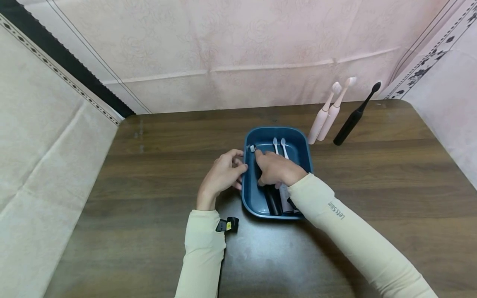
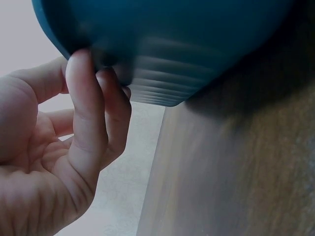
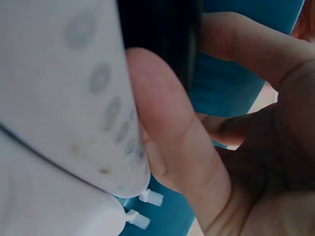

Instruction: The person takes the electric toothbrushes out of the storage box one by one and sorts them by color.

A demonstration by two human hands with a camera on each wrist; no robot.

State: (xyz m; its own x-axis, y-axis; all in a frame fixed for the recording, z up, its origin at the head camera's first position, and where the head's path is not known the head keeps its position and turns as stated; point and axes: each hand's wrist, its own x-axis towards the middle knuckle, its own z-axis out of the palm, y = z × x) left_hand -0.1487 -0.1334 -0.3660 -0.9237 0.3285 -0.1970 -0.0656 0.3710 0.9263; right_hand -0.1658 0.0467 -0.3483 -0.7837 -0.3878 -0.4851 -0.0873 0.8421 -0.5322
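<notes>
A blue tray [image 1: 257, 207] holds several electric toothbrushes lying lengthwise. Inside it, my right hand [image 1: 279, 167] grips a black electric toothbrush [image 1: 273, 200], whose bristled head [image 1: 253, 148] pokes out past the fingers. In the right wrist view, my fingers lie on both sides of its black handle [image 3: 160, 29], with one digit wedged against a white toothbrush [image 3: 88, 88]. Another white toothbrush [image 3: 49, 191] is alongside. My left hand [image 1: 223, 170] holds the tray's left rim, its curled fingers [image 2: 86, 108] against the outer wall.
Beyond the tray's far right corner, two pale pink electric toothbrushes [image 1: 328, 118] stand upright on the brown wooden table [image 1: 167, 178]. A black electric toothbrush [image 1: 348, 128] stands just right of them. Pale patterned cloth [image 1: 242, 54] hangs behind the table's back edge.
</notes>
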